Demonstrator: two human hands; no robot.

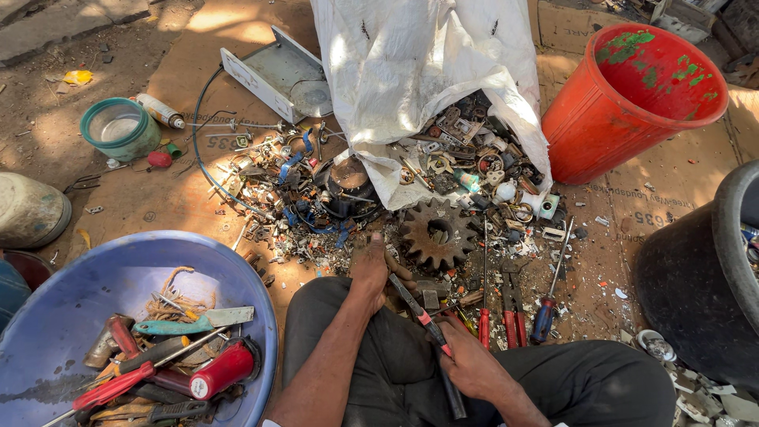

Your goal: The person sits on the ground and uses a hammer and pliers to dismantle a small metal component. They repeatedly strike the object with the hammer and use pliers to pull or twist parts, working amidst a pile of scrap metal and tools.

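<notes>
Scrap crowds the ground just beyond your hands; a blue basin [47, 316] of tools hems your left, a black tub [696, 292] your right. Your left hand [371, 269] pinches something small, too hidden to name, beside the rusty gear [437, 232]. Your right hand [466, 365] grips a long tool [423, 320] angled toward it.
</notes>
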